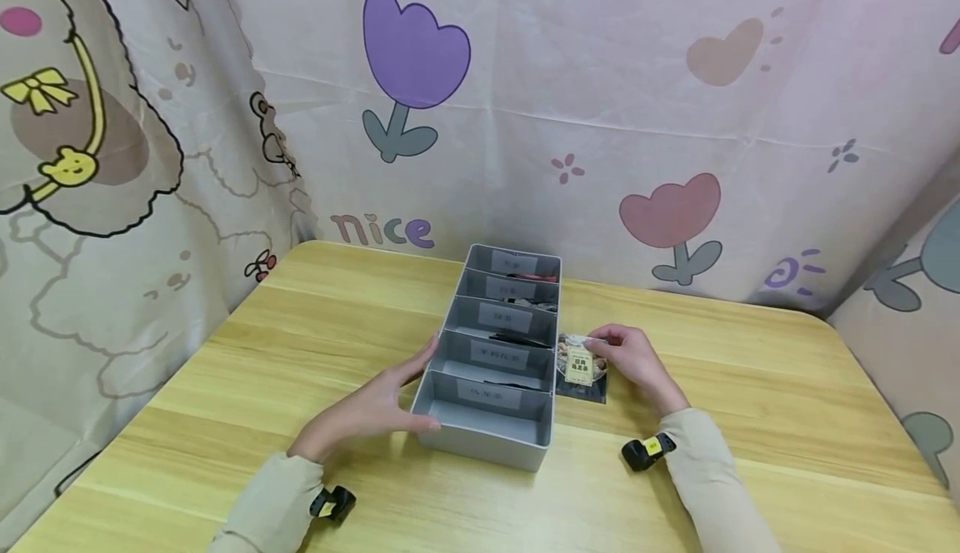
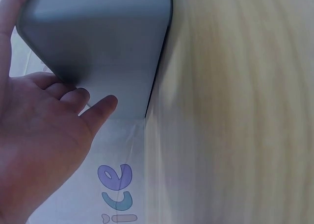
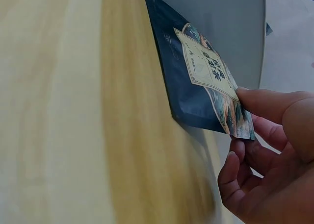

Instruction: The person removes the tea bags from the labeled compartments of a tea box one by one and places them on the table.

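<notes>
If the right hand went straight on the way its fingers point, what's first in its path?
Probably the side wall of the grey box, with the pinched packet leading the right hand into it; any gap is hard to judge.

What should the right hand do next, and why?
Perhaps lift the packet into the front compartment: the right hand pinches it beside the box, the left hand touches the box's opposite side, and no packet shows in that compartment.
</notes>
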Motion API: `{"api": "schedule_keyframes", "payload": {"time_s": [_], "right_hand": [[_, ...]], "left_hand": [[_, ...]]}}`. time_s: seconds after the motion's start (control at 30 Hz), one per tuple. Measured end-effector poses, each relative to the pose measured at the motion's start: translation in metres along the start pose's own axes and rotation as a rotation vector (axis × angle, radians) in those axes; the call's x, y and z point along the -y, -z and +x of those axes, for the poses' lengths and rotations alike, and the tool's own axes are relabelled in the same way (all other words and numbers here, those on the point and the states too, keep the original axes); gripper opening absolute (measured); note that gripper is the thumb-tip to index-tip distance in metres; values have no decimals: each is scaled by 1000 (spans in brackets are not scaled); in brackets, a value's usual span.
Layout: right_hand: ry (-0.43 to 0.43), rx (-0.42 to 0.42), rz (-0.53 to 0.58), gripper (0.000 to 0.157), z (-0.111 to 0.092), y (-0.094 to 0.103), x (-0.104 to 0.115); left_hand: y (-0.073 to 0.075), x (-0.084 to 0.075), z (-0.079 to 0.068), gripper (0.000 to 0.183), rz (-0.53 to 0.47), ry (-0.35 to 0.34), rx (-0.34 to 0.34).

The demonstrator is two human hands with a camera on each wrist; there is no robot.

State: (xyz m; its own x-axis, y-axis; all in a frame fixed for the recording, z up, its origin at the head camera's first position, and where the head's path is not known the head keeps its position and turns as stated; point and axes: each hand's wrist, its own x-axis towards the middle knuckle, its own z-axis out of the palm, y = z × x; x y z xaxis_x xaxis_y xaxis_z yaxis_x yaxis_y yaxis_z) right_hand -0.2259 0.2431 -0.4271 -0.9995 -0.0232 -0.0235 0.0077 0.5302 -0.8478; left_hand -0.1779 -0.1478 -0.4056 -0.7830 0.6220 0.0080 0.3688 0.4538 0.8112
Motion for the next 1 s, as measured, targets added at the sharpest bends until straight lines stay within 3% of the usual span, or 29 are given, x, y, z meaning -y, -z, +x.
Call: {"api": "schedule_keyframes", "payload": {"time_s": [0.4, 1.0], "right_hand": [[-19, -84, 20, 24, 1, 0, -2], [-31, -68, 7, 35, -3, 2, 2]], "left_hand": [[0, -1, -1, 109, 2, 3, -5], [-1, -1, -1, 109, 1, -1, -8]]}}
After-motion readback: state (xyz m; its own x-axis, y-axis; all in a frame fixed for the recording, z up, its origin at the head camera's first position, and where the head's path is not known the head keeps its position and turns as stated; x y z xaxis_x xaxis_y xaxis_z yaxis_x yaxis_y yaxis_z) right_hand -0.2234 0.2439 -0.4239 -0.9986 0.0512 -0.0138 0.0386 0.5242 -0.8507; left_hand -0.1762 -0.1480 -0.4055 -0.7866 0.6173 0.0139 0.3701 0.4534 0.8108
